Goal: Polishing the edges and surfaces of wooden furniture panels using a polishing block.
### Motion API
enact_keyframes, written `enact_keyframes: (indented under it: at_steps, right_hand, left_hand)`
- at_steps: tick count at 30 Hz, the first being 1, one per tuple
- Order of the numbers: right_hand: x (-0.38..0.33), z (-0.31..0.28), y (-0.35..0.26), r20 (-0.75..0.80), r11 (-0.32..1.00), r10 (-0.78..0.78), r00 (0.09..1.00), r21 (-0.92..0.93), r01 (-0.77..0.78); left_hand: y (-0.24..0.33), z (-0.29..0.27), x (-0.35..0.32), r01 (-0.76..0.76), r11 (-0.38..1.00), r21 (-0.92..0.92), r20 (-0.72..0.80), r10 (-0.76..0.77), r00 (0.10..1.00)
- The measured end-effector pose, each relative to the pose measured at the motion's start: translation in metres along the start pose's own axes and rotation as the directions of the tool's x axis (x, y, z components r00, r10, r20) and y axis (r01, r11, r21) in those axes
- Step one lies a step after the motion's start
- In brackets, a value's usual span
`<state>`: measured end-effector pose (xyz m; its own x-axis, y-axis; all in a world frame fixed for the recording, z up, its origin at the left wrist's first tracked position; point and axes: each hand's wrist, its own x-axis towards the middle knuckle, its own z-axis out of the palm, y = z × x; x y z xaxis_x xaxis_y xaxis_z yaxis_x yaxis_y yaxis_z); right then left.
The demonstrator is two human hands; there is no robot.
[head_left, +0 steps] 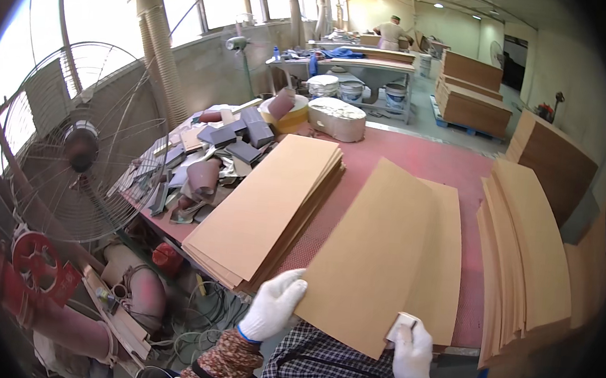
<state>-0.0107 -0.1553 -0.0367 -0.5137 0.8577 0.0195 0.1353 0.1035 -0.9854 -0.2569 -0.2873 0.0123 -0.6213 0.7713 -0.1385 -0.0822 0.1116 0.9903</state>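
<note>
Head view: the left hand [273, 304] lies flat, grip open, on the near corner of a thin brown board [376, 254] tilted up at the table's [418, 155] near edge. The right hand [412, 355] grips a small sanding block [401, 327] against its lower edge. Judging by the piles, one stack [266, 207] lies by the left edge, another stack [523, 253] at the right.

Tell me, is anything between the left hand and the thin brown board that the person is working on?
Nothing visible. The left hand, in a white glove, already rests on the near left edge of the thin brown board. The right hand holds a small pale block at the board's near edge.
</note>
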Motion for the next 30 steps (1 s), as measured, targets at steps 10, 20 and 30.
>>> enact_keyframes:
  at_steps: [10,20,30]
  right_hand:
    - [0.056,0.138,-0.042,0.350,0.982,-0.181,0.919,0.022,0.186]
    - [0.065,0.222,-0.027,0.727,0.400,-0.448,0.520,-0.357,0.844]
    - [0.074,0.275,-0.084,0.840,0.509,-0.101,0.532,-0.416,0.753]
  left_hand:
    - [-0.002,-0.160,0.013,-0.193,0.913,0.359,-0.286,0.304,0.909]
    - [-0.063,-0.255,0.058,-0.055,0.467,0.883,-0.248,0.563,0.788]
    - [-0.046,-0.264,0.081,-0.123,0.600,0.790,-0.217,0.462,0.860]
